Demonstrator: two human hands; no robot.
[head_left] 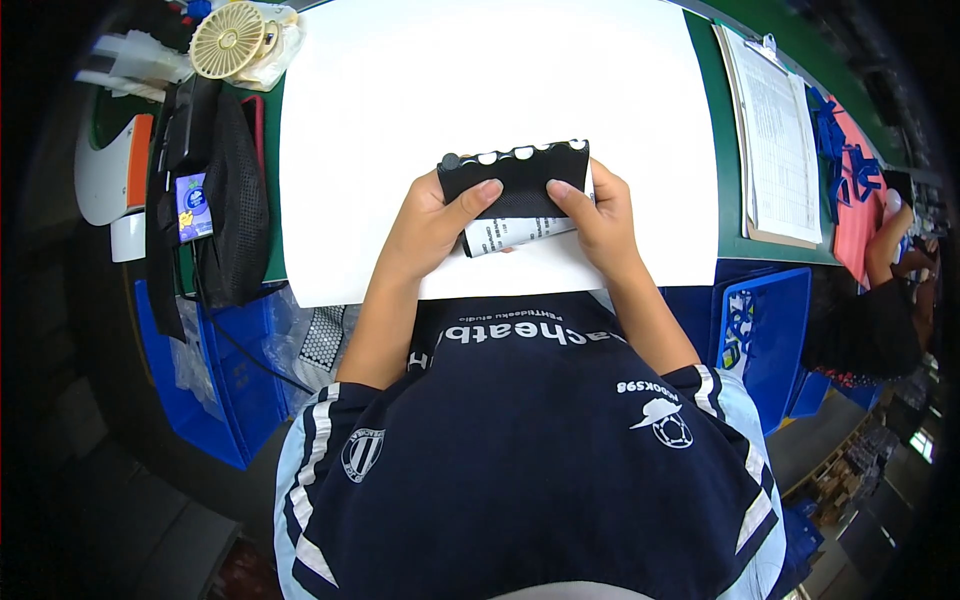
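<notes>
Both my hands hold a black fabric piece (520,187) up in front of my chest, over the near part of a white sheet (480,80). White round shapes line its far edge. My left hand (422,228) grips its left end, thumb pressed on top. At the right end my right hand (606,222) pinches it the same way. My other fingers are tucked underneath, mostly out of sight. From below the black part hangs a white flap (512,234) with rows of small dark print and a dark edge.
To the left lie a black mesh bag (240,200), a small purple-screened device (194,208) with a cable and a cream fan (229,42). A clipboard (775,140) and blue straps (835,150) are on the right. Blue bins (765,320) flank me. Another person's arm (885,245) shows far right.
</notes>
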